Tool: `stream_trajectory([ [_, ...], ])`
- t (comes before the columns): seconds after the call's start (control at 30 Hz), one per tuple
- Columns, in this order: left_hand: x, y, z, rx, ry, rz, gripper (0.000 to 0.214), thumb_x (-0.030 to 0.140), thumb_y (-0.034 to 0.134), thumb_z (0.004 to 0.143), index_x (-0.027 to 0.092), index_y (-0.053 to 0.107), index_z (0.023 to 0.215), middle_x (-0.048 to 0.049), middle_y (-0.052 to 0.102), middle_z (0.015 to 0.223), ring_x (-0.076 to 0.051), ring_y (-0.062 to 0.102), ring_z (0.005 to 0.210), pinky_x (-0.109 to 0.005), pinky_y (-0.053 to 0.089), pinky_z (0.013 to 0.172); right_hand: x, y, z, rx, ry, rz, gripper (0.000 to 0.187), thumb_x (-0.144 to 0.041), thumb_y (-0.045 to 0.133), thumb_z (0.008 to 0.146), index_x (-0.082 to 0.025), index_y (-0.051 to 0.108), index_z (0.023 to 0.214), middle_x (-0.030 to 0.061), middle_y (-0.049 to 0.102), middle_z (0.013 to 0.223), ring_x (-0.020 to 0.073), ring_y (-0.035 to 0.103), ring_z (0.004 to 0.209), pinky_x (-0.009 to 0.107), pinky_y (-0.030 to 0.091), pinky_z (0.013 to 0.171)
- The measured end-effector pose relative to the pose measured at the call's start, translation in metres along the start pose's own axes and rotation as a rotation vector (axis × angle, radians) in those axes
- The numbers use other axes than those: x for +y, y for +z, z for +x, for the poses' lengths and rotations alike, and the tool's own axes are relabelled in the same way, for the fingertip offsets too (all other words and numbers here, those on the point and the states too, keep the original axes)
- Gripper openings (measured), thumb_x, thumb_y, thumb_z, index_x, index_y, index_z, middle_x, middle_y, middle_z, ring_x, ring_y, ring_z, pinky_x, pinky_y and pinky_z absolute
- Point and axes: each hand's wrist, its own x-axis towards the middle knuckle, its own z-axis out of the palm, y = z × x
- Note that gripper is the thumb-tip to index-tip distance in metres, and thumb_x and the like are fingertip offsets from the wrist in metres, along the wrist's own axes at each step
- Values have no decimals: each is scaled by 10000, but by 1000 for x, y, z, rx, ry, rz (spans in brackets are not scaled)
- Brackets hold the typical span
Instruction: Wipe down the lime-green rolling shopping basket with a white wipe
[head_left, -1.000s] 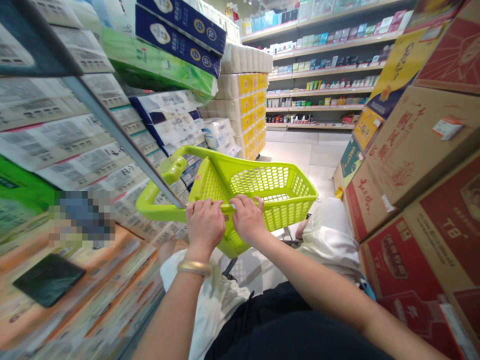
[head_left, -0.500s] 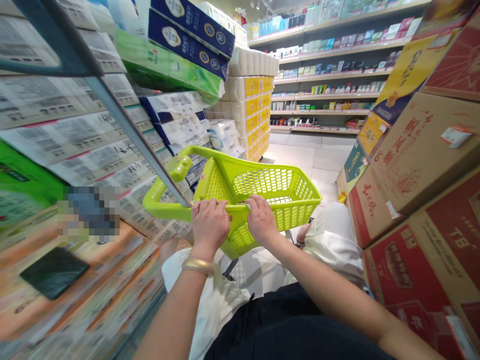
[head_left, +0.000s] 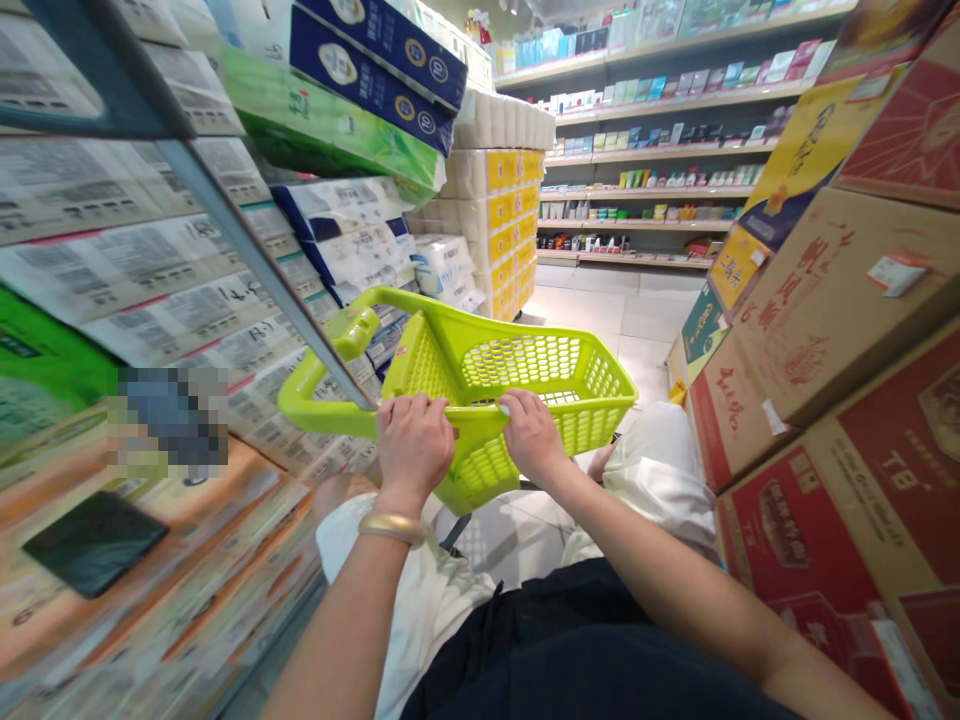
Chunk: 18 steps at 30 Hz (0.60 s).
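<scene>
We notice one small shift: the right hand has slid along the near rim of the green basket, away from the left hand, so the gap between them has widened over the last second (the view itself barely moves). This gives a broader hold on the basket, though the way it sits has hardly changed. Both hands stay clenched on the rim, fingers curled over its edge, and neither has let go.

The basket sits just in front of the person's body, tilted, with its handle swung out toward the left and resting near the wrapped tissue packs. A gold bangle circles the left wrist. Cardboard cartons rise close on our right, while a stack of toilet rolls stands ahead on the tiled floor. Farther off, shelves hold rows of small goods (too small for us to identify).
</scene>
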Motion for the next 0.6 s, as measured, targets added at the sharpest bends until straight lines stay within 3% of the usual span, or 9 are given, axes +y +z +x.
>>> stream_trajectory([
  [0.13,0,0,0,-3,-5,-17,306,220,431,905,201,707,1036,-105,683,928,-299,565,972,-467,348,951,-15,4,4,-8,33,19,366,-39,489,799,-151,630,1117,143,625,1192,254,517,1155,419,417,1061],
  [0.33,-5,-1,0,-15,-13,-52,317,218,429,901,200,712,1043,-117,689,939,-310,563,979,-481,343,958,-34,10,13,-59,-31,64,376,-50,502,799,-171,624,1134,128,616,1215,242,516,1167,404,414,1058],
  [0.6,-11,-4,1,-30,-10,-37,322,215,422,911,213,712,1050,-91,703,945,-293,573,1011,-455,336,964,8,-3,-3,12,18,0,342,-41,482,798,-152,644,1078,130,638,1163,248,536,1115,385,417,1038],
])
